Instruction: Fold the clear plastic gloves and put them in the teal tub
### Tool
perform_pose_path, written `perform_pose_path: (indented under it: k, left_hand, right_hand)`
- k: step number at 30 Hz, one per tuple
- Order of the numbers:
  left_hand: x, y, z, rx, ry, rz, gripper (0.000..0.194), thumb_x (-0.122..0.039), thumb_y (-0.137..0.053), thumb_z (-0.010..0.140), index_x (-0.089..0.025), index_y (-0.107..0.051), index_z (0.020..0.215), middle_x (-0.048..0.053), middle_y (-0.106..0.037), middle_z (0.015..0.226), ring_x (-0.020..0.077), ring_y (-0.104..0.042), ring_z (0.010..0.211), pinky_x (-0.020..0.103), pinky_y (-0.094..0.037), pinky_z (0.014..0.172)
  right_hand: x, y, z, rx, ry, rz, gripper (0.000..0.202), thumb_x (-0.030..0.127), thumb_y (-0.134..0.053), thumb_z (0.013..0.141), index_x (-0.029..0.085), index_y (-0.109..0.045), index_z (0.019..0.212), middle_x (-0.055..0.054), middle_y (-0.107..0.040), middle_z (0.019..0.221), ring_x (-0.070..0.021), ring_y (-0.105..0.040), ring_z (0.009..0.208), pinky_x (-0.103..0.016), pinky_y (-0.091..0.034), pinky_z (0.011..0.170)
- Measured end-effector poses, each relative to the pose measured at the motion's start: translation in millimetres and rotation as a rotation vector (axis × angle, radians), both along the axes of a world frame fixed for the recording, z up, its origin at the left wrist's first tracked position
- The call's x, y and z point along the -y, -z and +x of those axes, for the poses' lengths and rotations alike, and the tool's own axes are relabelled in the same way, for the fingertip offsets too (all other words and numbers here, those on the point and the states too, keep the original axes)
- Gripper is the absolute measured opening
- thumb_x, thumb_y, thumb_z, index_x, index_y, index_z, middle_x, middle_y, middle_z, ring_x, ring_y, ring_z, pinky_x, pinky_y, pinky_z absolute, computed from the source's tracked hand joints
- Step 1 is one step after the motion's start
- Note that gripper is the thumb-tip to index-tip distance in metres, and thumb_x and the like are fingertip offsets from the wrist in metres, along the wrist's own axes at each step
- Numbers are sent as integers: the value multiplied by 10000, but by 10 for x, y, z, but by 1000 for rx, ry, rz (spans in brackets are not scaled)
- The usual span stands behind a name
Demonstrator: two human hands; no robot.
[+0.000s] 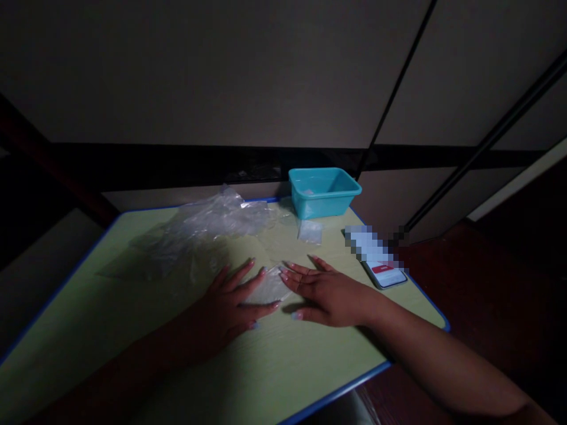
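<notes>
While crumpled clear plastic (221,215) lies heaped on the left of the table (270,369), it leaves you a bare strip nearest your body, though its loose folds spread close to your fingers and could snag. Your left hand (227,301) is spread palm down, grasping nothing, its fingers over the edge of a small clear plastic piece (267,287). That piece lies flat on the tabletop between your hands, probably so that both can bear on it. Your right hand (330,297) meets it from the other side, fingers extended and unclenched. Beyond those fingertips sits a small clear packet (310,232), just in front of the turquoise tub (325,206). Farther right, a phone (386,276) lies near your right wrist, narrowing the room there.
</notes>
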State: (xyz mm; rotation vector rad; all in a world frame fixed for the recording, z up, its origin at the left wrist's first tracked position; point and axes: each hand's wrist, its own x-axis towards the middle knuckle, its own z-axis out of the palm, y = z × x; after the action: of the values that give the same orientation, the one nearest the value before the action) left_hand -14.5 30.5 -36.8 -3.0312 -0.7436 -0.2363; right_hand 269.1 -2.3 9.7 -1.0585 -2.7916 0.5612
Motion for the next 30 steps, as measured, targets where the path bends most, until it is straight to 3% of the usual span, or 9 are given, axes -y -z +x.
perform_pose_path:
  k: [4, 7, 12, 15, 21, 26, 30]
  left_hand:
    - [-35, -105, -14, 117, 13, 20, 373, -430, -424, 963, -391, -524, 1320, 49, -420, 1482, 333, -248, 1405, 607, -211, 1076]
    - [-104, -168, -61, 234, 7, 69, 344, -318, -456, 949, -298, -582, 1269, 59, -478, 1429, 290, -324, 1368, 541, -240, 1101]
    - [-159, -186, -94, 315, -33, 106, 288, -307, -544, 904, -259, -643, 1170, 71, -497, 1379, 315, -301, 1362, 514, -317, 1077]
    - [-152, -188, -83, 319, -33, 86, 342, -434, -585, 875, -223, -648, 1136, 98, -470, 1393, 343, -290, 1355, 518, -319, 1072]
    - [-133, -200, -75, 247, -33, -10, 704, -743, -604, 699, -162, -637, 1095, 170, -377, 1463, 418, -259, 1347, 567, -275, 1077]
    - [-119, -202, -59, 204, -9, -40, 669, -729, -555, 755, -232, -621, 1197, 128, -314, 1523, 405, -216, 1383, 565, -203, 1104]
    - [-99, -234, -26, 94, 52, -112, 565, -590, -454, 910, -310, -434, 1400, 53, -382, 1509, 325, -259, 1405, 561, -80, 1132]
  right_hand:
    - [-45, -42, 26, -38, 19, 74, 528, 381, -420, 977, 152, -348, 1448, -140, -373, 1491, -247, -245, 1422, -604, -153, 1118]
    - [-93, -52, 45, -108, 92, 179, 445, 338, -438, 970, 152, -464, 1373, -140, -493, 1412, -260, -399, 1339, -548, -278, 1093]
    - [-154, -21, 61, -206, 130, 283, 305, 239, -466, 948, 157, -607, 1205, -120, -643, 1173, -243, -550, 1140, -446, -413, 1002]
    - [-166, 16, 46, -216, 98, 275, 287, 209, -490, 934, 169, -612, 1191, -107, -650, 1159, -242, -550, 1130, -444, -414, 998]
    - [-169, 26, 16, -240, 57, 241, 287, 216, -525, 917, 178, -612, 1188, -98, -648, 1191, -234, -547, 1150, -435, -407, 1005]
    - [-174, -38, 89, -186, 50, 284, 215, 316, -540, 917, 223, -715, 1001, -77, -678, 1162, -269, -536, 1188, -523, -337, 1042]
    - [-144, -71, 132, -144, 7, 264, 234, 287, -515, 919, 238, -742, 889, -45, -678, 1192, -259, -517, 1231, -537, -293, 1073]
